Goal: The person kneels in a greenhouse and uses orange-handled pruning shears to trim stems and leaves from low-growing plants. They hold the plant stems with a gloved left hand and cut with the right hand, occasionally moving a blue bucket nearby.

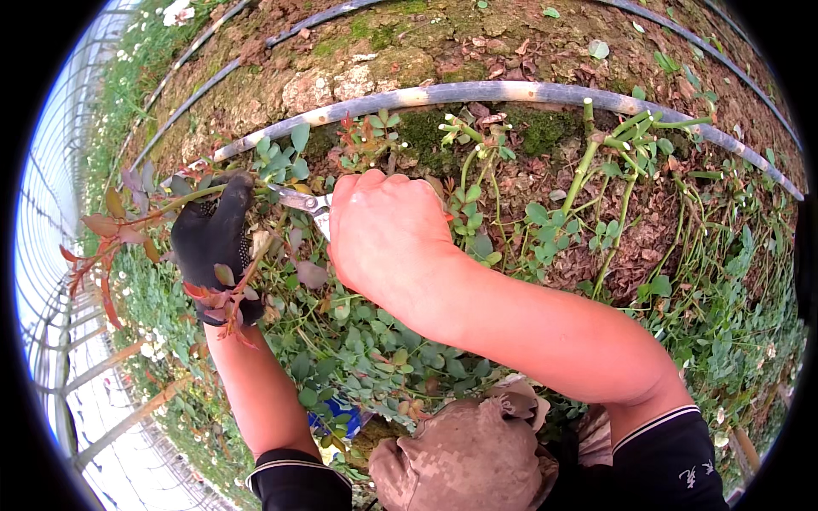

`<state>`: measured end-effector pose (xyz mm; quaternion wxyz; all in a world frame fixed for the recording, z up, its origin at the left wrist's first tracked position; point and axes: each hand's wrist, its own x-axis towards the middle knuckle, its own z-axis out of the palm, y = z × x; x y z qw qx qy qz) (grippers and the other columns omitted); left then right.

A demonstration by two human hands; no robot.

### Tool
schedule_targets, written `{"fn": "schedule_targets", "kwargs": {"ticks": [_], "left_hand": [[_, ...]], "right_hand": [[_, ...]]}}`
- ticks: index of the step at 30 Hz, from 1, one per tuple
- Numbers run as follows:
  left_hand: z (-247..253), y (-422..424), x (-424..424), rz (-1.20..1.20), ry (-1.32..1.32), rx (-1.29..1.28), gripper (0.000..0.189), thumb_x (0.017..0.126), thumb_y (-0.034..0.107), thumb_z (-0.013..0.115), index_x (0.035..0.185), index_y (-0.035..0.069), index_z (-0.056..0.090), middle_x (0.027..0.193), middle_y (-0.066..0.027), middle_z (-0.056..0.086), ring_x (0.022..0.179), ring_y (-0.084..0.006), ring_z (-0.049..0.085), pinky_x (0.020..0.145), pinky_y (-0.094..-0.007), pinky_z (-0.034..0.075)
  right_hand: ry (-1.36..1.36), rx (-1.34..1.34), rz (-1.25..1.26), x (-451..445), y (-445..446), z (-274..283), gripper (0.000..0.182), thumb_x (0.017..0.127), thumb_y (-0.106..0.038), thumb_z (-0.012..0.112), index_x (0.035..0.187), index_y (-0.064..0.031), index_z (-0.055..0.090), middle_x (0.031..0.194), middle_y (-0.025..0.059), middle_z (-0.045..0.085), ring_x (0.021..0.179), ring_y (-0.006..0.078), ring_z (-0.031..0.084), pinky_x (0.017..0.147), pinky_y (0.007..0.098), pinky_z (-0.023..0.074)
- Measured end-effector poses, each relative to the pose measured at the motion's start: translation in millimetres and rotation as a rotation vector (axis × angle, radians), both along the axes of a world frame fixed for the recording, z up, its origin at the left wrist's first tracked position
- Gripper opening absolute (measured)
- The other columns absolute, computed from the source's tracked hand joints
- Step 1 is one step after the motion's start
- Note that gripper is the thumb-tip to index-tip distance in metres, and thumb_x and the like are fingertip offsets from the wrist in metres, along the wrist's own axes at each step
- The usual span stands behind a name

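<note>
My left hand [214, 236], in a black knit work glove, grips a reddish-green rose stem [169, 205] between thumb and fingers. Red young leaves [105, 243] spread from the stem's outer end at the left. My bare right hand [390, 233] is closed around metal pruning shears [308, 202]. The shears' blades point left and reach the stem area just beside the gloved thumb; whether they touch the stem is hard to tell. A second red-leaved shoot [246, 281] passes in front of the gloved wrist.
Beyond the hands, a grey drip pipe [460, 93] curves across mossy soil [377, 38]. Cut rose canes [578, 172] stand to the right. Dense foliage [370, 338] fills the space below my hands. A blue object [339, 418] shows near my camouflage-capped head [460, 453]. Greenhouse framing [64, 345] rises at left.
</note>
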<state>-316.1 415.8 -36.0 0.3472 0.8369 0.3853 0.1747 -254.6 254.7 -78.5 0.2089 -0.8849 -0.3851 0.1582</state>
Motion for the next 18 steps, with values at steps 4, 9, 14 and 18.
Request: {"fn": "schedule_targets", "kwargs": {"ticks": [4, 9, 14, 18], "left_hand": [[-2, 1, 0, 0.009, 0.015, 0.064, 0.026, 0.078, 0.018, 0.071, 0.094, -0.002, 0.066, 0.080, -0.0055, 0.066, 0.072, -0.0118, 0.059, 0.068, -0.0248, 0.046], [1, -9, -22, 0.135, -0.280, 0.004, 0.028, 0.081, 0.023, 0.065, 0.096, -0.001, 0.064, 0.078, -0.0053, 0.063, 0.068, -0.0124, 0.057, 0.063, -0.0251, 0.045], [-24, 29, -88, -0.172, -0.859, -0.434, 0.020, 0.086, 0.021, 0.055, 0.092, 0.002, 0.055, 0.087, -0.0101, 0.056, 0.070, -0.0206, 0.053, 0.057, -0.0289, 0.044], [-37, 34, -89, 0.079, -0.690, -0.401, 0.013, 0.085, 0.016, 0.057, 0.087, 0.003, 0.054, 0.073, -0.0053, 0.052, 0.056, -0.0132, 0.047, 0.048, -0.0243, 0.038]], "right_hand": [[0.151, 0.020, 0.137, 11, 1, 1, 0.017, 0.078, -0.014, 0.053, 0.078, -0.0057, 0.068, 0.079, 0.0124, 0.066, 0.078, 0.0217, 0.066, 0.064, 0.0330, 0.0512], [0.319, -0.026, 0.130, 29, -49, 6, 0.023, 0.080, -0.020, 0.053, 0.075, -0.0017, 0.066, 0.073, 0.0168, 0.066, 0.070, 0.0288, 0.066, 0.063, 0.0380, 0.0516], [1.303, -0.002, 0.033, 10, -66, -8, 0.040, 0.087, -0.034, 0.048, 0.076, 0.0040, 0.055, 0.061, 0.0136, 0.060, 0.053, 0.0220, 0.060, 0.052, 0.0369, 0.0496], [1.730, 0.177, 0.101, -38, -51, -38, 0.036, 0.092, -0.034, 0.048, 0.084, 0.0010, 0.052, 0.067, 0.0074, 0.056, 0.056, 0.0172, 0.060, 0.049, 0.0319, 0.0497]]}}
